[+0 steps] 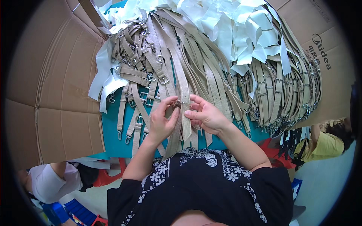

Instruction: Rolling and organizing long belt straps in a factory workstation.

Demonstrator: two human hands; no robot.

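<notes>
In the head view, fingers partly hide a small fitting [177,104] at the near-middle beige strap [183,81]; white sheets [241,30] cover others at far right. Cardboard [64,90] bounds the teal surface [112,132], bare at near left. The left hand [162,121] pinches the fitting; the right hand's [207,116] grip closes on the strap.

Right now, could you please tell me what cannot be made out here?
In the head view:
Small piece in the left hand: too small, partly covered by that hand.
Much of the teal tabletop: hidden under tan straps, white sheets.
Left cardboard: cut off by the dark rim.
</notes>
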